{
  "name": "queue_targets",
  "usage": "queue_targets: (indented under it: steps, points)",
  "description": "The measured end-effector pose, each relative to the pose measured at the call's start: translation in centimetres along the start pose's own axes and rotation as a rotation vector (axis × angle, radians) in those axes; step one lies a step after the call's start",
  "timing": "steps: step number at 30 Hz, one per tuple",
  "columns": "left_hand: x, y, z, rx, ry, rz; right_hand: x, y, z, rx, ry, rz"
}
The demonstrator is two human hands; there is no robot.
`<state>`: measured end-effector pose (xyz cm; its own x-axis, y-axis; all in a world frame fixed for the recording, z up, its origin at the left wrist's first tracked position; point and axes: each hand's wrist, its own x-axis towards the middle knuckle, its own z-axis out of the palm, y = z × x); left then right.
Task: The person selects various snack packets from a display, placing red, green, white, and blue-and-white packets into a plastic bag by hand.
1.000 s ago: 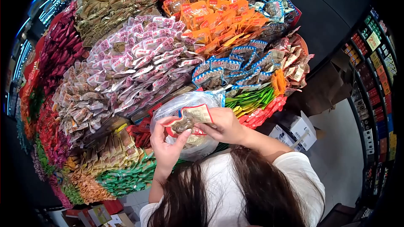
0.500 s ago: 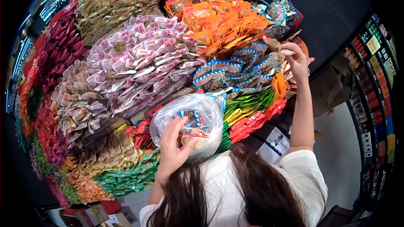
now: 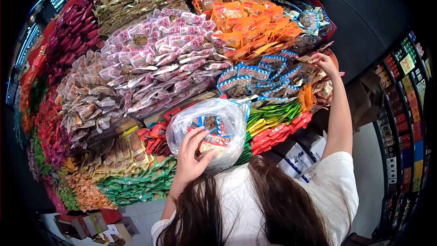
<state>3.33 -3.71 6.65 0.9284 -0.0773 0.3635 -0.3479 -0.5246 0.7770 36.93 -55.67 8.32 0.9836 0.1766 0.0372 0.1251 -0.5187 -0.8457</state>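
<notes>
Cupping the clear plastic bag (image 3: 227, 118) from below, the left hand (image 3: 191, 157) has its fingers spread and curled against the film, holding the bag up at the front of the display. The right hand (image 3: 324, 61) is stretched to the far right edge of the heap, fingertips down on the brown-and-cream packets (image 3: 318, 84) — whether it pinches one or only touches them, I cannot tell. A few bagged packets (image 3: 210, 127) show through the film, yet the bag looks to have plenty of room, so the picking seems partly done, not near its end. Blue-and-white packets (image 3: 255, 75) lie between bag and right hand, orange packets (image 3: 246, 18) above them, pink-labelled packets (image 3: 159, 50) to the left.
</notes>
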Motion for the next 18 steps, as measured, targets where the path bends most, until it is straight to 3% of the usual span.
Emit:
queue_targets:
  steps: [2, 6, 9, 12, 13, 14, 16, 18]
  points:
    - [-0.1, -0.2, 0.2, -0.007, 0.008, 0.0, -0.2, -0.4, -0.4, 0.051, 0.045, -0.01]
    - [0.0, -0.2, 0.4, -0.021, 0.012, -0.012, 0.6, -1.6, -1.3, -0.224, -0.058, 0.145]
    - [0.0, -0.1, 0.5, -0.017, 0.017, -0.03, 0.8, -1.1, -0.2, 0.151, 0.047, 0.067]
    - [-0.2, -0.4, 0.6, -0.028, 0.037, -0.034, 0.9, -0.6, 0.5, 0.143, 0.058, 0.158]
    - [-0.3, -0.7, 0.7, -0.041, 0.037, -0.027, 1.2, 0.9, 0.4, 0.231, 0.013, 0.145]
    - [-0.3, -0.8, 0.8, -0.054, 0.038, -0.02, 2.0, 2.2, 0.3, 0.094, 0.009, 0.114]
    - [-0.4, -0.8, 0.7, -0.052, 0.043, -0.025, 1.3, 2.0, 0.9, 0.134, 0.12, 0.08]
    - [-0.4, -0.8, 0.7, -0.053, 0.042, -0.029, 0.9, 1.6, 0.5, 0.138, 0.089, 0.132]
